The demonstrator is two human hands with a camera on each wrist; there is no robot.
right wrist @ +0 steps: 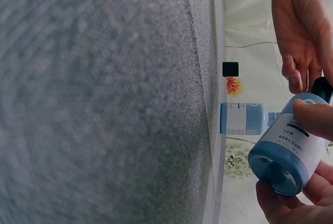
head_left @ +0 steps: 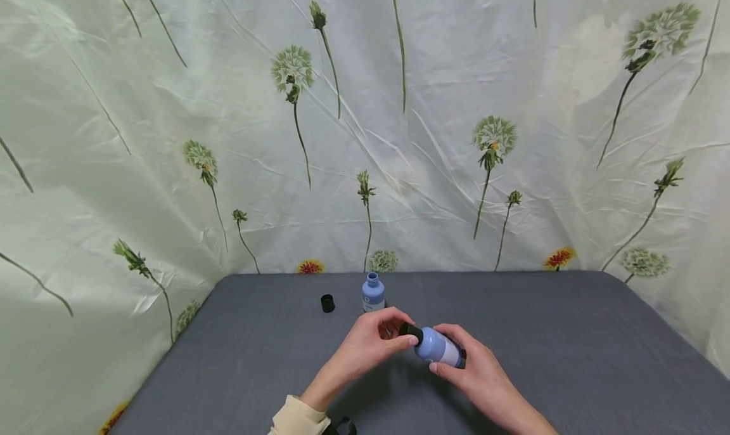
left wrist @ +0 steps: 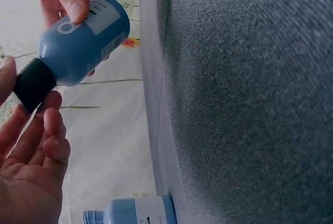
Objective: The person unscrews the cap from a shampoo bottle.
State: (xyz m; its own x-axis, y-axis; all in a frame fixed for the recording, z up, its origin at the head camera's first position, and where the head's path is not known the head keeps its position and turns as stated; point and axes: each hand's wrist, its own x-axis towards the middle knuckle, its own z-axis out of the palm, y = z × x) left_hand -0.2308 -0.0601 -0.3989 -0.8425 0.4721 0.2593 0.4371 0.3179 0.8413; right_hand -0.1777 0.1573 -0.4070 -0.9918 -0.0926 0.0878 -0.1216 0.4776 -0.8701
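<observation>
— Where was the bottle (head_left: 438, 348) at that moment?

— Off the surface (head_left: 570, 346), held in the air above its middle, a little nearer the front edge than the back. The right hand (head_left: 481, 375) had its fingers and thumb curled round the blue body, near the base.

— And which way did it lie?

— Almost on its side. Its long axis ran from the right hand toward the left hand (head_left: 371, 343), with the black cap (head_left: 410, 331) at the left end, tipped slightly up and away from the person. So the cap pointed straight into the left hand, which was the nearer one to it.

— Was the left hand on the cap?

— Yes. Its thumb and fingertips pinched the cap; the left wrist view showed the cap (left wrist: 32, 84) caught between them, palm turned up and open below it.

— The arms?

— Both forearms came in from the front edge and met in the middle, the left in a cream sleeve (head_left: 298, 419), the right bare.

— Anything else close by?

— A second bottle (head_left: 373, 293), uncapped, stood upright behind the hands toward the back edge. A loose cap (head_left: 327, 303) sat just to its left, apart from it.
</observation>
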